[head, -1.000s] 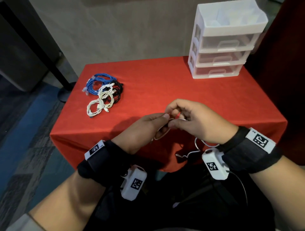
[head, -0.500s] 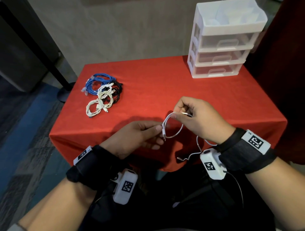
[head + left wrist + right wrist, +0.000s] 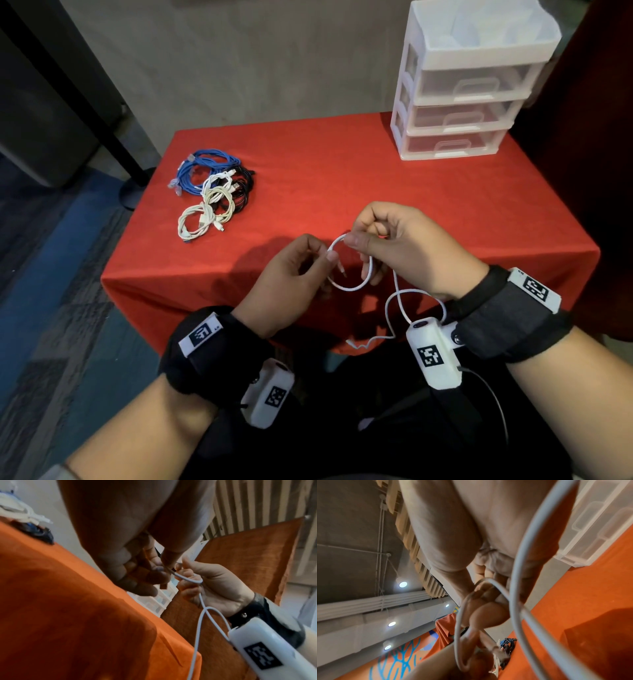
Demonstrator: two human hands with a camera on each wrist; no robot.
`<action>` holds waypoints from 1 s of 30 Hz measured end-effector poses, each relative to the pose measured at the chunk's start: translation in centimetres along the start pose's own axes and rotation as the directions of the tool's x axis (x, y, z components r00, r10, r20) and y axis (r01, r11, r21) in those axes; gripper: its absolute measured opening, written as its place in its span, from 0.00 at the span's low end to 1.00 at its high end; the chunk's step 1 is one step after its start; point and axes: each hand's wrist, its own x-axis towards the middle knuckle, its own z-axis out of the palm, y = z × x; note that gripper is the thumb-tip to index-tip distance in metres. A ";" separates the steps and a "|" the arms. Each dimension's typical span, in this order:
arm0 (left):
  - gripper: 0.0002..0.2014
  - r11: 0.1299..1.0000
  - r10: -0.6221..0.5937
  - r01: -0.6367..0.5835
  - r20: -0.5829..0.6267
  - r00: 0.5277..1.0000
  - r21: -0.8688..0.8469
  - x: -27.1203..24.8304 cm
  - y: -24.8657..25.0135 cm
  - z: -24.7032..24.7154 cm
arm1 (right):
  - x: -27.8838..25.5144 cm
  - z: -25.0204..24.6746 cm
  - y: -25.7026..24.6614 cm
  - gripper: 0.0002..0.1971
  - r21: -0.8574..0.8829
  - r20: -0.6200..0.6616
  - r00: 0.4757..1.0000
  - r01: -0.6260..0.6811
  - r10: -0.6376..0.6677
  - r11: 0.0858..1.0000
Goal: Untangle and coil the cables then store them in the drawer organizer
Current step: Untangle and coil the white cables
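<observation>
Red cloth over a table (image 3: 428, 205) filling mid-frame in the head view, grey wall behind, dark floor with a blue band down the left edge. Left of centre on the cloth: a pile of coiled cables (image 3: 212, 195), blue (image 3: 202, 168) at the back, black (image 3: 243, 192) to its right, cream-white coils (image 3: 198, 219) nearest the lower left, all touching or overlapping. Same pile glimpsed in the upper left corner of the left wrist view (image 3: 25, 513) and low centre in the right wrist view (image 3: 505, 645).

Centre, above the near table edge: left hand (image 3: 291, 274), fingers curled, thumb and forefinger pinching a thin white cable (image 3: 349, 286) near its plug end. Just right of it, right hand (image 3: 404, 246), fingers also curled, pinching the same cable at the top of a single small loop hanging between the two hands. Loose remainder trailing down lower right of the loop, crossing itself once, free end lying at the table's front edge. Both hands clamped on the cable, confirmed in the left wrist view (image 3: 187, 580). Black wrist straps with white tagged camera housings on both forearms.

Upper right: white drawer organizer (image 3: 462, 85) on the far corner of the table, three clear drawers all pushed in, open divided tray on top; well apart from hands and pile.
</observation>
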 end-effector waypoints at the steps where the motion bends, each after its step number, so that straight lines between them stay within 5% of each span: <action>1: 0.10 1.000 0.003 -0.003 -0.013 1.000 0.025 -0.1 -0.2 0.2 | 0.0 0.1 0.0 0.09 -0.001 0.005 1.000 -0.008 0.008 1.000; 4: 0.02 0.984 0.102 -0.097 -0.023 0.995 0.150 0.0 -0.7 0.4 | -0.1 0.4 0.2 0.07 -0.023 0.003 1.000 -0.017 0.017 1.000; 7: 0.09 0.965 0.165 -0.165 0.018 0.986 0.206 0.2 0.2 0.0 | -0.1 0.2 0.3 0.03 -0.063 0.016 1.000 0.005 -0.004 0.998; 10: 0.12 0.995 0.039 -0.026 0.145 0.989 -0.096 0.0 1.2 -0.5 | 0.0 -0.5 0.0 0.03 -0.122 0.024 1.000 0.022 -0.020 0.992; 13: 0.13 0.930 -0.107 0.192 0.269 0.957 -0.312 -0.4 2.8 -0.8 | -0.1 -0.8 -0.4 0.03 -0.138 0.042 0.998 0.042 -0.036 0.990; 17: 0.16 0.970 -0.144 0.185 0.241 0.960 -0.158 0.0 3.4 -0.4 | -0.4 -0.2 -1.1 0.05 -0.098 0.106 0.990 0.103 -0.093 0.990; 22: 0.09 0.840 -0.208 0.328 0.302 0.930 -0.432 0.1 3.3 -0.4 | -0.4 -0.3 -0.8 0.08 -0.109 0.060 0.993 0.104 -0.097 0.989; 30: 0.14 0.809 -0.214 0.435 0.491 0.844 -0.395 -0.5 4.0 -1.5 | -0.5 -0.8 -1.9 0.07 -0.143 0.169 0.976 0.162 -0.137 0.976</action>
